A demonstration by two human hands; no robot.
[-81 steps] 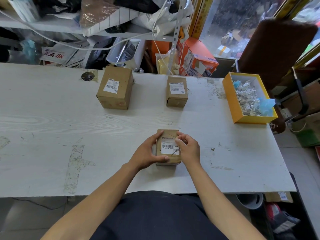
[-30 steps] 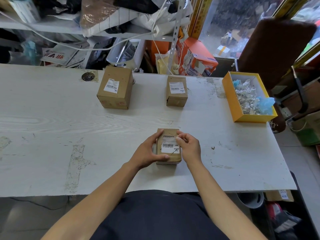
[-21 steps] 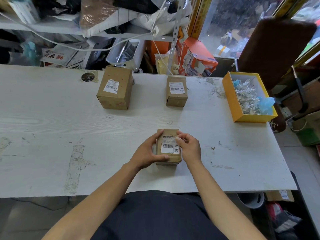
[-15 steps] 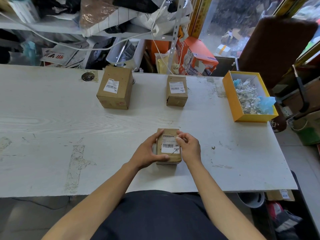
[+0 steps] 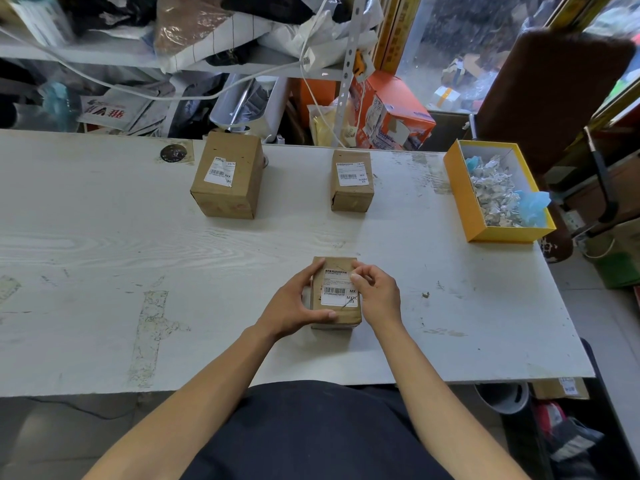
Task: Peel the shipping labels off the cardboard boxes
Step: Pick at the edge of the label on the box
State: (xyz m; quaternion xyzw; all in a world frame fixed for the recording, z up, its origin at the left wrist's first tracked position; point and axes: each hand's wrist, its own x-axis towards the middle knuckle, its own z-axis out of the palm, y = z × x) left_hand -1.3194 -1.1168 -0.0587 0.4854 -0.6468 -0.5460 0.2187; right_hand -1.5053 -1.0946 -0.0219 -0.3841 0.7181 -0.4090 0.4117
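Label (image 5: 338, 291) corner on near box (image 5: 335, 315) hidden behind right hand (image 5: 377, 294) fingers.

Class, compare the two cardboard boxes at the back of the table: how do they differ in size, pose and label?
The back left box is bigger; the back right box is smaller. The back left box sits turned at a slight angle; the back right box sits nearly square to the table edge. The left box's label has a torn top edge; the right box's label looks whole. Both are brown, closed and untouched by either hand.
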